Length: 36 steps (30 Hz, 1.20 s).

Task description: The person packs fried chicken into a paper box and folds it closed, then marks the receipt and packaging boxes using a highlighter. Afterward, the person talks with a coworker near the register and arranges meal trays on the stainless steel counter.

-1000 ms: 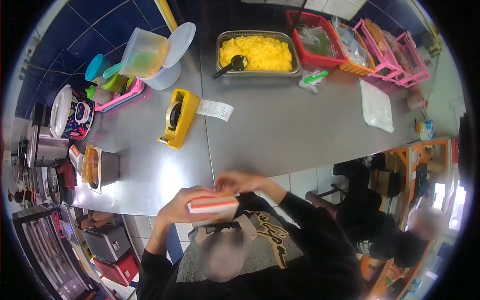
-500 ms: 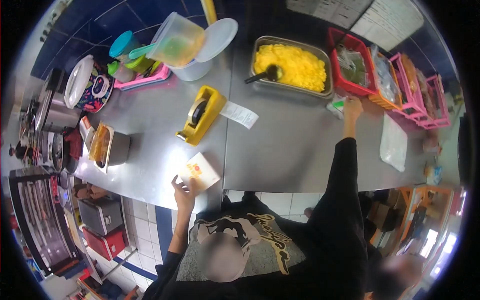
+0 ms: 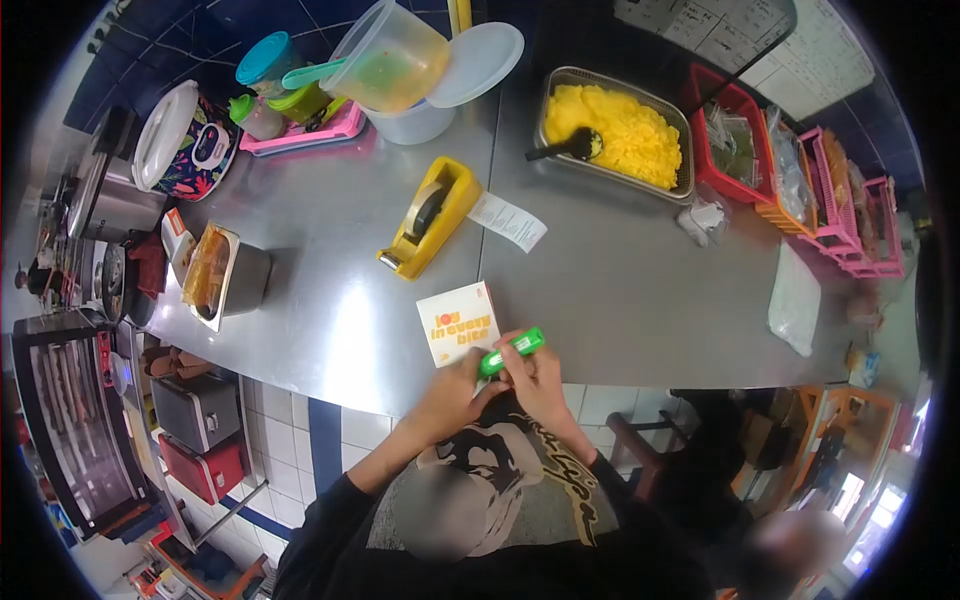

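Just in front of my body, both hands meet at a bright green highlighter [image 3: 512, 352]. My right hand [image 3: 538, 387] has its fingers closed round the upper part of it. My left hand [image 3: 452, 397] pinches its lower left end. Right behind my left hand, a small white box [image 3: 457, 318] with orange and yellow lettering lies on the steel table. Farther back is a yellow tape dispenser [image 3: 432, 218], with a printed paper slip [image 3: 513, 221] beside it.
At the back, a metal pan [image 3: 617, 185] holds yellow food and a black spoon. Baskets, a red one [image 3: 720, 180] among them, line the right rear. Plastic tubs [image 3: 410, 125] stand at the rear left. A steel container [image 3: 245, 282] sits left, and a person is at lower right.
My right hand has come back from the crumpled plastic near the red basket, bringing the green highlighter. My left hand has left the box and joined it; the box now lies flatter.
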### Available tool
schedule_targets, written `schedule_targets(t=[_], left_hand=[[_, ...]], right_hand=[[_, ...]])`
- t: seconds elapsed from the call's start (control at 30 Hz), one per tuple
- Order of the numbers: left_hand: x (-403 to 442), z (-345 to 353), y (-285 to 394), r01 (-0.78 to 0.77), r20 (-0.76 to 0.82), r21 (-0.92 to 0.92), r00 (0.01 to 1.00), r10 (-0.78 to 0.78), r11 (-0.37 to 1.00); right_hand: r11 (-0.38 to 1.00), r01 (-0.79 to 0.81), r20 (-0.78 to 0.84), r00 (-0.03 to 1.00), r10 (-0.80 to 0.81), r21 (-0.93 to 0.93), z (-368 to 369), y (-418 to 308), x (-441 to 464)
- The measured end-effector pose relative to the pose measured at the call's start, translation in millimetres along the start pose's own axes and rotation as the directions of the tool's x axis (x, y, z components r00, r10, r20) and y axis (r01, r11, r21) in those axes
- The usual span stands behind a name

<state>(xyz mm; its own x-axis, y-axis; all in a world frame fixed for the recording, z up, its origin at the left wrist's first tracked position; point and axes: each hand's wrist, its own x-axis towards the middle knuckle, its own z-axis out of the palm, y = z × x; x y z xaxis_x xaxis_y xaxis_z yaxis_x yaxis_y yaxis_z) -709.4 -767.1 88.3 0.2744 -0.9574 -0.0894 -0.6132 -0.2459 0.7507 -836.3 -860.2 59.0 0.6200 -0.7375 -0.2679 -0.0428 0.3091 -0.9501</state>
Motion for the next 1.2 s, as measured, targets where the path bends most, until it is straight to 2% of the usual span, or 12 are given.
schedule_targets(t=[0.03,0.13,0.2,0.27,0.33,0.37,0.47,0.57,0.63,0.97,1.1,1.2], left_hand=[[-4,5,-2,0.248,0.242,-0.085,0.945,-0.221,0.965],[-17,-1,-8,0.232,0.338,-0.116,0.923,-0.181,0.966],[-25,-9,-18,0.209,0.412,-0.149,0.902,-0.131,0.967],[-32,-13,-38,0.302,0.218,-0.162,0.940,-0.264,0.940],[-19,-14,-66,0.068,-0.102,-0.049,0.992,-0.072,0.997],[-7,-10,-79,0.068,-0.104,-0.049,0.992,-0.073,0.996],[12,10,-109,-0.139,-0.274,0.092,0.948,0.160,0.986],[12,44,-108,-0.136,-0.450,-0.137,0.891,0.061,0.981],[4,60,-99,0.060,-0.458,-0.176,0.878,-0.136,0.983],[8,74,-105,-0.057,-0.492,-0.533,0.833,-0.254,0.844],[19,83,-97,-0.067,-0.473,-0.542,0.848,-0.238,0.837],[24,84,-91,-0.033,-0.396,-0.532,0.893,-0.214,0.846]], right_hand=[[0.999,0.007,-0.006,1.000,-0.007,-0.040,2,1,-1],[0.995,-0.031,-0.303,0.953,0.002,-0.093,-5,-7,2],[0.967,0.144,-0.461,0.887,-0.031,0.212,-68,-11,20],[0.886,0.350,-0.589,0.800,-0.115,0.302,-100,-34,30],[0.872,0.343,-0.613,0.788,-0.066,0.348,-88,-36,33],[0.857,0.333,-0.629,0.777,-0.014,0.393,-79,-36,33],[0.875,0.274,-0.466,0.882,-0.064,0.400,-33,3,33],[0.922,0.251,-0.356,0.924,-0.138,0.293,18,50,35],[0.942,0.244,-0.322,0.932,-0.163,0.230,42,58,38],[0.811,0.418,-0.032,0.882,-0.471,-0.410,29,52,61],[0.903,0.340,-0.117,0.918,-0.379,-0.261,13,53,63],[0.956,0.286,-0.263,0.929,-0.260,0.064,0,62,63]])
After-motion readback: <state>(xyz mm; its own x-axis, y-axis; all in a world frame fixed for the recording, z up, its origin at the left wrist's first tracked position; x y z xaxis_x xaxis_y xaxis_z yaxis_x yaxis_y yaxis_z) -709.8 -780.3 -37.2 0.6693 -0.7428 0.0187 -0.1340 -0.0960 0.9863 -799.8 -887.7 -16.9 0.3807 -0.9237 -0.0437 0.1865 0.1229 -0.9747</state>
